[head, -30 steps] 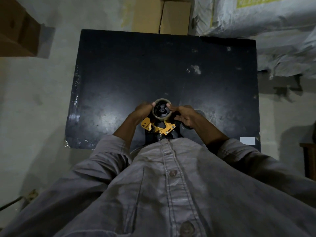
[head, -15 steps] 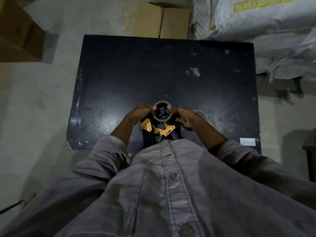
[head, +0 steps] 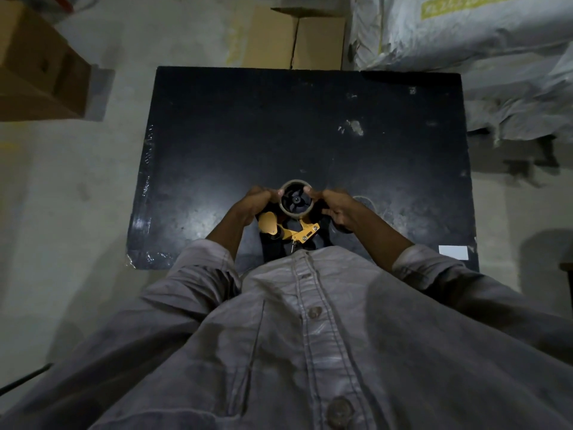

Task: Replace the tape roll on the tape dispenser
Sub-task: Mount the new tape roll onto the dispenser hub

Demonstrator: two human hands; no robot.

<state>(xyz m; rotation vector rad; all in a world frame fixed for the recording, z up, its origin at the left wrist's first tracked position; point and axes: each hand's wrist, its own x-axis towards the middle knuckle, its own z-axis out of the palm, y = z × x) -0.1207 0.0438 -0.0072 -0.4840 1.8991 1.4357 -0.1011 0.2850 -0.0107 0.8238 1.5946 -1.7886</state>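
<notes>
A yellow and black tape dispenser [head: 293,232] lies on the black table [head: 248,135] near its front edge, partly hidden by my shirt. A thin brown cardboard ring, the empty tape roll [head: 294,183], sits around the dispenser's black spoked hub [head: 296,200]. My left hand [head: 259,200] pinches the ring's left side with its thumb on the rim. My right hand [head: 336,207] grips the ring's right side, thumb on top. A second roll of clear tape [head: 373,204] lies flat on the table just right of my right hand, hard to make out.
A white label [head: 453,252] sits at the table's front right corner. Cardboard boxes stand at the far left [head: 40,66] and behind the table [head: 297,41]. Grey sacks [head: 480,57] are piled at the back right. Pale floor surrounds the table.
My hands stay on the ring at the hub with little shift in grip. The camera has tilted, so the table sits lower in view.
</notes>
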